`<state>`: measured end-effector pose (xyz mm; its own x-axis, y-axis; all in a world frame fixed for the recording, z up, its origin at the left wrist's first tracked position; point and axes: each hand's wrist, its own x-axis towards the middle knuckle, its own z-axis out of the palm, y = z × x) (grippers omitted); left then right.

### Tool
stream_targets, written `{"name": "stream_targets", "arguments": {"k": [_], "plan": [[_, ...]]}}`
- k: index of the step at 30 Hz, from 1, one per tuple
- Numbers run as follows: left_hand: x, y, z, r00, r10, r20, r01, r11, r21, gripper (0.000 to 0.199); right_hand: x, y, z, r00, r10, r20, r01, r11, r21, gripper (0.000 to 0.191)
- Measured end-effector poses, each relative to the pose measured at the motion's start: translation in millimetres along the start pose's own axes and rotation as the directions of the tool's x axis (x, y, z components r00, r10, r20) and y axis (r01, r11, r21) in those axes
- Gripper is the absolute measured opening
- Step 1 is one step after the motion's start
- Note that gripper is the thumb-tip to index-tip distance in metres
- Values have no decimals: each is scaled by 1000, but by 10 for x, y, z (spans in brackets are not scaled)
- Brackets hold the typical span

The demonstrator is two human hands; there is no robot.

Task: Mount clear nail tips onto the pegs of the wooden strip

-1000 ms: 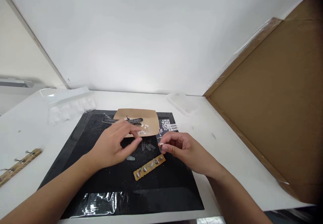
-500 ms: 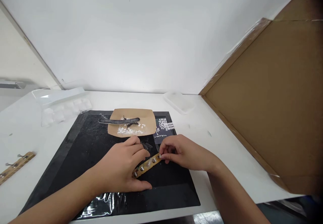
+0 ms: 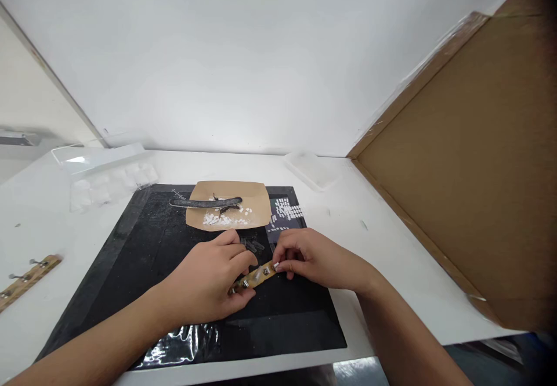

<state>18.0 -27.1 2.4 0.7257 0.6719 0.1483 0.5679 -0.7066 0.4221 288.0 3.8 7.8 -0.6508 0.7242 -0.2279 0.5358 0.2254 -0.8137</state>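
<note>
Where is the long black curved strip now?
In the head view, the long black curved strip lies left of centre across the tan paper tray, overhanging its left edge.

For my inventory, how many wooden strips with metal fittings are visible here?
2. One wooden strip, partly covered by the left hand, reaches to the right hand; the other strip lies on the white table at left, cut by the picture's edge. More could be hidden.

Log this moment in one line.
Left hand: holding wooden strip | Right hand: pinching white piece at strip's end | Black file: across paper tray
</note>
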Motion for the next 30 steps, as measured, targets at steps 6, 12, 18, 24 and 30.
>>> {"name": "stream_targets", "arguments": {"k": [6,12,18,24,30], "plan": [[-16,21,-32,996,-80,36,79,997,14,15,15,-28,-17,997,-83,1,82,987,-141,8],[-20,30,-20,993,-105,51,104,994,23,14,4,-74,-24,989,-147,1,144,964,-224,10],[-20,14,-4,992,-111,68,110,994,9,13,-11,-62,-19,994,-105,18,106,962,-252,12],[-14,10,-1,989,-130,69,128,991,25,13,10,-32,-10,999,-38,24,41,986,-159,12],[-27,-1,1,989,-131,71,130,991,17,14,26,-28,-7,998,-61,1,59,971,-233,5]]}}
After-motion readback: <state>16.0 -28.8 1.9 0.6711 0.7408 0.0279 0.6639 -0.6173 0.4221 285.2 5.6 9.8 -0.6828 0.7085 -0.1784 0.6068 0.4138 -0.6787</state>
